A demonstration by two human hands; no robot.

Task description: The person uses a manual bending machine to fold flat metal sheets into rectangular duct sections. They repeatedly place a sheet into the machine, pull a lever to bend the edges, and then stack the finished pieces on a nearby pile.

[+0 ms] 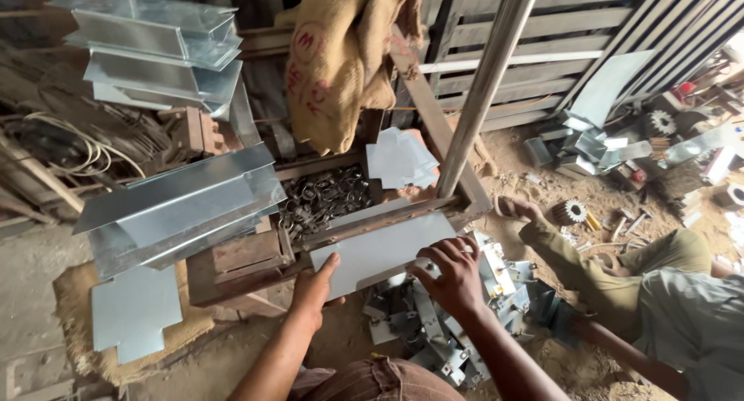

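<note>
My left hand [314,289] holds the near left corner of a flat grey sheet-metal blank [384,250] with cut-out corners. My right hand [452,277] grips the blank's near edge on the right. The sheet lies under the bar of a wooden hand press [256,265], pushed against its rusty edge. A long steel lever pipe [484,83] rises from the press at the right.
Folded sheet-metal channels [178,207] rest on the press's left; more are stacked at the back left [155,44]. Metal scraps [322,199] fill a tray behind the bar. Cut pieces [434,335] lie on the dirt floor. A flat blank [136,312] lies left. Another person [659,300] sits at right.
</note>
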